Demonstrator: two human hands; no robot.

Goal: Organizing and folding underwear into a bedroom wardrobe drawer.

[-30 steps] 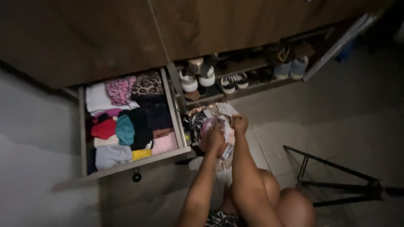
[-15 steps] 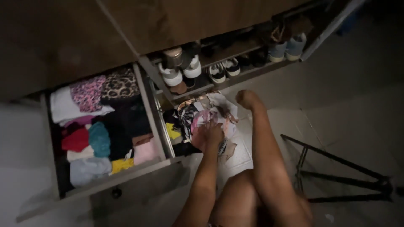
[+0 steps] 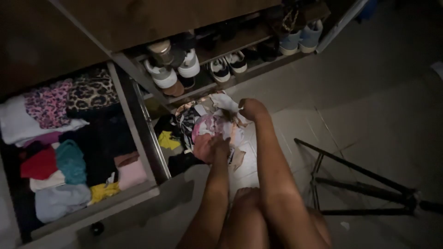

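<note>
A heap of patterned clothes [image 3: 203,124] lies on the tiled floor beside an open drawer [image 3: 138,138]. My left hand [image 3: 218,146] rests on the pink part of the heap, fingers pressed into the cloth. My right hand [image 3: 251,109] is at the heap's far right edge, closed on a corner of a light patterned garment [image 3: 226,102]. Both forearms reach forward over my bent knees.
The open drawer holds folded clothes [image 3: 60,152] in pink, red, teal, white and leopard print. A low shelf [image 3: 221,80] under the wooden cabinet holds several shoes. A black metal stand [image 3: 360,184] lies on the floor at right.
The view has swung right and down. My right hand moved away from my left hand to the heap's right edge and took hold of cloth there. My left hand stayed on the heap.
</note>
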